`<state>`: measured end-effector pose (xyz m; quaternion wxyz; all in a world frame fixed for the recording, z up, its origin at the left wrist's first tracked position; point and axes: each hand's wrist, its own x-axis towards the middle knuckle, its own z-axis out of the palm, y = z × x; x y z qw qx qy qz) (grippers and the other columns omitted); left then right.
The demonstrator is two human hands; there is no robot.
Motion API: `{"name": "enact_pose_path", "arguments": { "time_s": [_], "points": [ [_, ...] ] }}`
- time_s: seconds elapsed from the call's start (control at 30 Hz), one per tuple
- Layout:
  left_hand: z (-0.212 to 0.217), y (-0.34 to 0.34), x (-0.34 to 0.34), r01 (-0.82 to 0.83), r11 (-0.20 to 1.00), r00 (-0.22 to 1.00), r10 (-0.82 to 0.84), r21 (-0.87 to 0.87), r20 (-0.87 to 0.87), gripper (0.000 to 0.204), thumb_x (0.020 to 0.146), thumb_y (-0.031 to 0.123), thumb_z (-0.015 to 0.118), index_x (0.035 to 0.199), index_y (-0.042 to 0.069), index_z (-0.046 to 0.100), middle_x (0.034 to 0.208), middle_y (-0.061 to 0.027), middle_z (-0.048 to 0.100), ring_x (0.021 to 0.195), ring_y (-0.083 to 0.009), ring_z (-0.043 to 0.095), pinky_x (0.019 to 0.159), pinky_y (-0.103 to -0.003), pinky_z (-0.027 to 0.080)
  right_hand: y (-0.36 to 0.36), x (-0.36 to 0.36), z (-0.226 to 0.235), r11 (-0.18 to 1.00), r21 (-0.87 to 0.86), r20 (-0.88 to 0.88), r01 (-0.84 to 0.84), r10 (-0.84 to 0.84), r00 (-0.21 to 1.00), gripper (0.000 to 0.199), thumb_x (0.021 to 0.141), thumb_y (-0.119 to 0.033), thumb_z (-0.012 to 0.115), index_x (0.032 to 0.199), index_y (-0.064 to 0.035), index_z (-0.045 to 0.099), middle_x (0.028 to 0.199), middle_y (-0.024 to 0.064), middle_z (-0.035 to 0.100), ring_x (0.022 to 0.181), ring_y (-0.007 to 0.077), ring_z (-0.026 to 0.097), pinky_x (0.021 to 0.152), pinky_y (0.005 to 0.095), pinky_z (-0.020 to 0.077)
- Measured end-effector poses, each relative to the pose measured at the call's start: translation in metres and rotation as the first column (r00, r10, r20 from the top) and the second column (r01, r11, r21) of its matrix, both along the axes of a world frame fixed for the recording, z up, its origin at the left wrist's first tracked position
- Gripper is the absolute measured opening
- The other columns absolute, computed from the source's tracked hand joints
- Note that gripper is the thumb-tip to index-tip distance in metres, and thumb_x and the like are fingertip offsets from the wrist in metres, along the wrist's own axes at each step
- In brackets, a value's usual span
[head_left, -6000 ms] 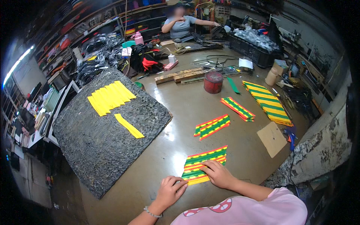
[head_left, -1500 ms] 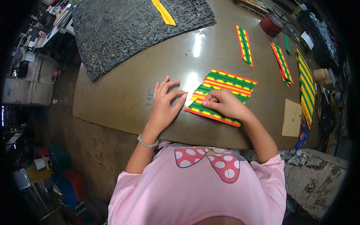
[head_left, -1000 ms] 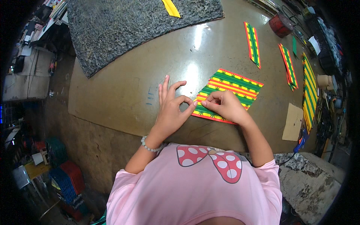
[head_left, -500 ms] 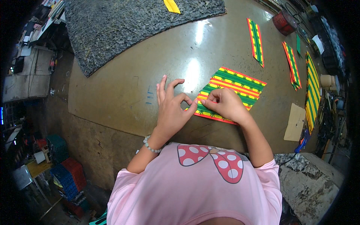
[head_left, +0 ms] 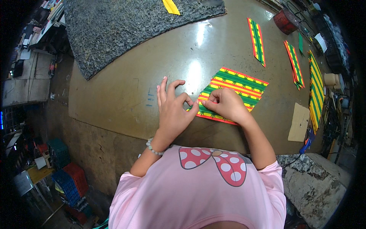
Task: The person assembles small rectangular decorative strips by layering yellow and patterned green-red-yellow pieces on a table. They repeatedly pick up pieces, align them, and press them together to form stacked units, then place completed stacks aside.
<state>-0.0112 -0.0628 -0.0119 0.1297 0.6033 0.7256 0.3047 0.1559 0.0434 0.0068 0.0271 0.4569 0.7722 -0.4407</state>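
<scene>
Green, yellow and red striped strips (head_left: pixel 244 80) with dark leaf shapes lie side by side on the brown table, forming a slanted panel in front of me. My left hand (head_left: pixel 172 108) pinches the panel's left tip between thumb and forefinger, its other fingers raised and spread. Just right of it, my right hand (head_left: pixel 228 106) is closed in a pinch on the same left edge, its knuckles over the panel. Whether the strips are joined or only overlap, I cannot tell.
Another striped strip (head_left: pixel 257 42) and a small stack of strips (head_left: pixel 294 65) lie to the far right. Beyond them are a yellow-green striped sheet (head_left: pixel 316 91), brown cardboard (head_left: pixel 299 122), a blue-handled tool (head_left: pixel 307 143) and a red tin (head_left: pixel 286 21). A rough grey slab (head_left: pixel 129 30) covers the far left.
Both hands keep nearly the same pinch at the panel's left edge. The whole scene has shifted slightly left in view.
</scene>
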Motion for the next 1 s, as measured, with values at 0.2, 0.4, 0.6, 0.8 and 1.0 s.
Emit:
{"name": "enact_pose_path", "arguments": {
  "time_s": [0.2,0.4,0.6,0.8,1.0],
  "points": [
    [-0.004,-0.011,0.013,0.107,0.991,0.985,-0.096,0.075,-0.143,0.021,0.08,0.015,0.073,0.1,0.012,0.067,0.12,-0.0081,0.06,0.12,-0.0347,0.048,0.101,-0.054,0.036,0.0,0.002,-0.011,0.999,0.039,-0.031,-0.014,0.015,0.999,0.027,0.08,-0.031,0.072,0.075,-0.005,0.071,0.071,0.0157,0.068,0.067,0.0311,0.068,0.062,0.0426,0.0526],
    [-0.008,-0.029,0.01,0.358,0.925,0.906,-0.31,0.129,-0.287,0.051,0.083,0.011,0.068,0.133,0.004,0.057,0.119,-0.0087,0.063,0.107,-0.0277,0.055,0.091,-0.04,0.043,-0.003,0.0,-0.012,0.991,0.12,0.03,-0.056,0.053,0.998,0.033,0.083,-0.037,0.071,0.077,-0.0045,0.071,0.071,0.0143,0.069,0.066,0.0299,0.068,0.063,0.0411,0.0529],
    [-0.003,-0.03,0.009,0.38,0.921,0.866,-0.321,0.089,-0.383,0.049,0.084,0.014,0.068,0.132,0.006,0.059,0.12,-0.0064,0.064,0.109,-0.0261,0.054,0.091,-0.04,0.042,-0.002,0.001,-0.003,0.991,0.117,-0.024,-0.062,0.065,0.998,0.033,0.082,-0.039,0.072,0.079,-0.0062,0.072,0.072,0.0147,0.068,0.071,0.0304,0.068,0.066,0.0426,0.0522],
    [-0.003,-0.03,0.003,0.407,0.909,0.806,-0.309,0.093,-0.505,0.045,0.086,0.018,0.067,0.13,0.009,0.062,0.11,-0.003,0.068,0.106,-0.0237,0.055,0.087,-0.041,0.038,-0.002,0.003,-0.01,0.989,0.127,-0.055,-0.08,0.087,0.995,0.029,0.082,-0.036,0.071,0.08,-0.0071,0.072,0.073,0.0144,0.069,0.071,0.0298,0.068,0.065,0.042,0.0521],
    [-0.001,-0.031,0.005,0.386,0.918,0.795,-0.283,0.089,-0.537,0.047,0.084,0.018,0.069,0.13,0.012,0.062,0.106,-0.0011,0.067,0.105,-0.0227,0.055,0.086,-0.044,0.035,0.0,0.004,-0.009,0.989,0.113,-0.075,-0.092,0.101,0.992,0.029,0.082,-0.036,0.071,0.08,-0.0067,0.072,0.073,0.0139,0.069,0.07,0.0288,0.068,0.065,0.041,0.0522]
  ]
}}
